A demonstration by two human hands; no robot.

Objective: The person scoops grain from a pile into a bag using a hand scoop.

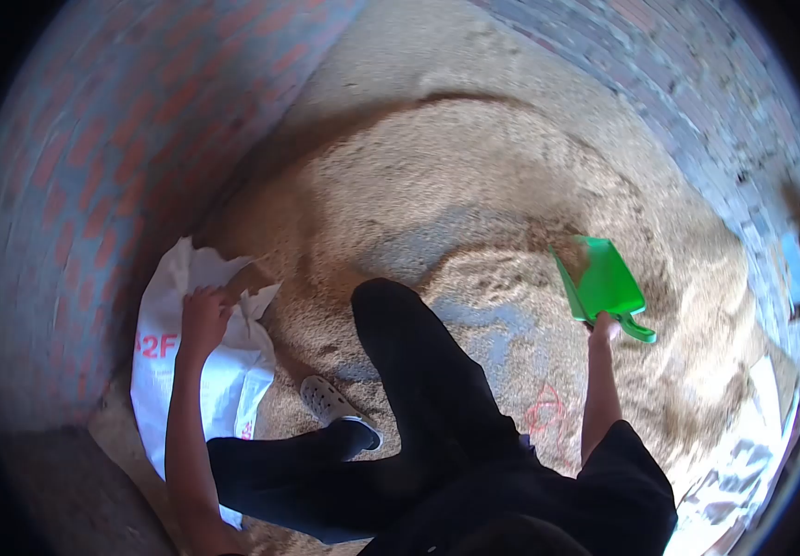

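My right hand (604, 325) is closed round the handle of a green scoop (615, 285), out to the right. The scoop's mouth points away from me, its front edge at the loose tan grain-like material (400, 157), and some of that material lies in it. On the left, my left hand (207, 313) grips the top edge of a white woven sack (154, 385) with red lettering. The sack stands upright with its mouth open toward the pile, and tan material shows at the opening.
A brick wall (94, 176) rises close at the left, and another wall (697, 111) runs along the back right. My foot in a pale clog (333, 400) rests beside the sack. A thin red string-like loop (545, 410) lies on the floor. Bright plastic sheeting (729, 486) is at the lower right.
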